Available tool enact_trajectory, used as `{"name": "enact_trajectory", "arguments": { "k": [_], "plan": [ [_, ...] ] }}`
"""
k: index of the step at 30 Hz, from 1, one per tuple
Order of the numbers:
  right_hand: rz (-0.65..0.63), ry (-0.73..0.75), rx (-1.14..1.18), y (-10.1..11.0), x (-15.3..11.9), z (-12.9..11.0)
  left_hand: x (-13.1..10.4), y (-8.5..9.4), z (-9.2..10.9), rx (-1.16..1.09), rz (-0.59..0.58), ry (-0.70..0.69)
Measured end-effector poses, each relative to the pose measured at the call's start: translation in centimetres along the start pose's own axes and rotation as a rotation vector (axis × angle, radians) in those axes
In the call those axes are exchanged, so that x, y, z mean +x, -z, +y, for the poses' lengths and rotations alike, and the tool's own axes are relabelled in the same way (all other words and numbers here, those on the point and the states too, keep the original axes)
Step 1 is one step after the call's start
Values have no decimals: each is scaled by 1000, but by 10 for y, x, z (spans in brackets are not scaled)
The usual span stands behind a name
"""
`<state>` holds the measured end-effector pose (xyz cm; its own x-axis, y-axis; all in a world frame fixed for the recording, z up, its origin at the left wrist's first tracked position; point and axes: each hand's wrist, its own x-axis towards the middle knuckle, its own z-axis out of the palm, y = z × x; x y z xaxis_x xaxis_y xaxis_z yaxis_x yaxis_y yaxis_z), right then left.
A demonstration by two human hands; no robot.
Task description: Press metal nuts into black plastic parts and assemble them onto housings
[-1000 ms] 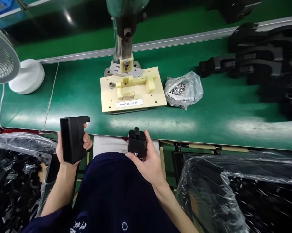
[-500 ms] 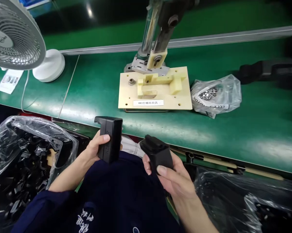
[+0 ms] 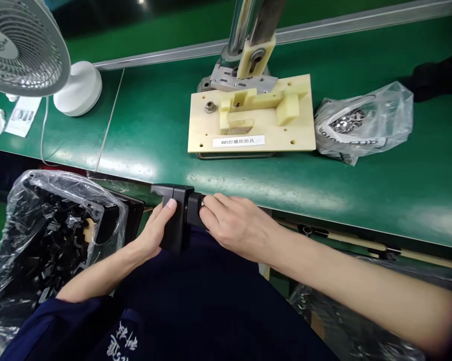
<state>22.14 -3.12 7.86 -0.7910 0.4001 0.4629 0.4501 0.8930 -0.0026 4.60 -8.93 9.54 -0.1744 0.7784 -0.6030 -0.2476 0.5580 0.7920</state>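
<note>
A black box-shaped housing (image 3: 177,220) is upright in my left hand (image 3: 156,228), whose thumb lies on its face. Against the housing's right side sits a smaller black part (image 3: 194,208), and my right hand (image 3: 229,220) is closed on it, fingers bent round its right end. The two black parts touch just over the bench's front edge. Beyond them a cream fixture plate (image 3: 203,135) with raised blocks rests on the green bench, below a metal press column.
A clear plastic bag of small metal parts (image 3: 346,123) lies right of the fixture. A white fan (image 3: 79,90) stands at the back left. Plastic-lined bins of black parts (image 3: 56,240) are at the lower left and lower right (image 3: 353,321). The green bench (image 3: 150,120) spans the view.
My right hand has moved left and turned over, bringing its black part against the housing. The view has shifted slightly, with the fixture and bag now higher and further right.
</note>
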Motion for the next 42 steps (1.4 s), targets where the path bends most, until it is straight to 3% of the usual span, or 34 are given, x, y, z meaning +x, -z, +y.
{"name": "enact_trajectory", "arguments": {
  "k": [3,9,15,17,20,23,29,32,34,36,38,40,42],
  "plan": [
    [-104,67,-59,-7,4,3,-1,-2,-9,37,99,66],
    [-297,196,39,-11,19,0,-7,-8,-7,-134,200,429],
    [-456,182,12,-8,37,-3,-4,-4,3,-101,215,468],
    [-498,151,76,-3,35,-9,-2,-1,1,-51,212,395],
    [-542,137,245,4,24,-24,4,4,-3,40,207,32],
    [-476,107,333,5,9,-36,6,9,-7,120,209,-210],
    [-246,-156,348,-14,4,-16,-8,19,-27,253,81,-220],
    [-124,-207,435,-25,9,-4,-10,21,-29,291,109,-285],
    [14,-343,573,-30,9,-6,-3,21,-23,287,151,-347],
    [169,-575,813,-33,6,-16,7,20,-14,241,223,-411],
    [244,-743,1097,-34,2,-33,15,18,-6,181,302,-479],
    [221,-777,1307,-31,-1,-54,17,13,-2,158,331,-516],
    [214,-791,1369,-26,-4,-74,13,6,-5,153,282,-508]
  ]
}}
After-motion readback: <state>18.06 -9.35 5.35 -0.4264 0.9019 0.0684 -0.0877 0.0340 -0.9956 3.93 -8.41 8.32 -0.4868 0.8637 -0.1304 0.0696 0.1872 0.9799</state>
